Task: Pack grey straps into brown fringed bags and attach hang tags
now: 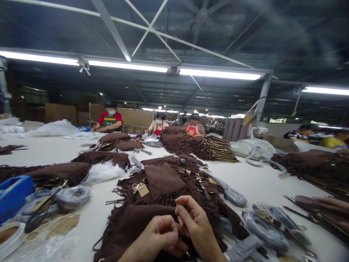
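My left hand [158, 234] and my right hand [195, 223] meet at the bottom centre, over a brown suede fringed bag [131, 225]. Both have their fingers curled and pinched together on something small at the bag that I cannot make out. Just beyond them lies a pile of the same brown fringed bags [163, 180] with a paper tag [143, 189] and metal clasps.
A blue box [13, 194] and tape roll [9, 236] sit at the left. Grey wrapped straps [261, 222] lie at the right. More fringed bag stacks [191, 143] cover the long white table [49, 149]. Several aproned people work at the far side.
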`<state>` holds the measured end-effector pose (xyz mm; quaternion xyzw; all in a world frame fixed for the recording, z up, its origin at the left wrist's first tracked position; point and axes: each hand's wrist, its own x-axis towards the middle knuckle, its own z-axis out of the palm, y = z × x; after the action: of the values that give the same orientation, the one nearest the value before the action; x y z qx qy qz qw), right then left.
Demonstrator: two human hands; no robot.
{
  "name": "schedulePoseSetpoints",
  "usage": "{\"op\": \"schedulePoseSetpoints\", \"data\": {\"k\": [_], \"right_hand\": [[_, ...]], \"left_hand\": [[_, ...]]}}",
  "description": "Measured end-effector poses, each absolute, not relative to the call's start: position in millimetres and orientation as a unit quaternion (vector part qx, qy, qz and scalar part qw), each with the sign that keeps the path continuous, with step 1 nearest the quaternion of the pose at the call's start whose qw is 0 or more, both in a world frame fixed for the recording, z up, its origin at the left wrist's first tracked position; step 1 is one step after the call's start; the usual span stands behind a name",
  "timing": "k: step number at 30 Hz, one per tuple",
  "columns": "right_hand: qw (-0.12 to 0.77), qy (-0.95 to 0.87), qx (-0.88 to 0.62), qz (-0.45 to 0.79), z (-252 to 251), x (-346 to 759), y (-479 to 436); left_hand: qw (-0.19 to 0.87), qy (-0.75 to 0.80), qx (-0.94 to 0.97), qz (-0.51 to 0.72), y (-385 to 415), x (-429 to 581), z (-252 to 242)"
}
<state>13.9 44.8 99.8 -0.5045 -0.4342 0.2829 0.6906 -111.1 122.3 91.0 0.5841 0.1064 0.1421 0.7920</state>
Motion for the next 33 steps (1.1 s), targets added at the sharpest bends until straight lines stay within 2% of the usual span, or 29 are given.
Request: {"op": "schedulePoseSetpoints", "data": {"k": [3, 6, 10, 14, 17, 22, 27, 33], "right_hand": [[0.671, -0.465, -0.502, 0.285, 94.8, 16.4, 49.9], [0.678, -0.456, -0.493, 0.297, 90.8, 21.8, 54.1], [0.737, -0.342, -0.470, 0.344, 86.3, 31.7, 53.1], [0.749, -0.285, -0.480, 0.357, 78.1, 41.8, 45.4], [0.714, -0.321, -0.518, 0.344, 74.6, 48.3, 38.6], [0.605, -0.456, -0.550, 0.351, 83.9, 50.3, 29.8], [0.611, -0.494, -0.501, 0.363, 89.5, 46.4, 28.6], [0.623, -0.480, -0.513, 0.343, 85.8, 44.7, 29.1]], "left_hand": [[0.792, 0.089, 0.591, 0.124, 125.2, -106.5, 86.8], [0.785, 0.100, 0.591, 0.156, 128.4, -97.3, 75.6], [0.771, 0.179, 0.583, 0.183, 129.9, -87.8, 60.1], [0.775, 0.184, 0.574, 0.188, 126.9, -90.7, 60.9], [0.778, 0.183, 0.568, 0.196, 125.3, -94.1, 65.4], [0.781, 0.174, 0.564, 0.204, 125.1, -95.3, 64.9], [0.791, 0.176, 0.547, 0.210, 123.1, -95.4, 66.2], [0.808, 0.165, 0.505, 0.255, 122.3, -98.4, 78.1]]}}
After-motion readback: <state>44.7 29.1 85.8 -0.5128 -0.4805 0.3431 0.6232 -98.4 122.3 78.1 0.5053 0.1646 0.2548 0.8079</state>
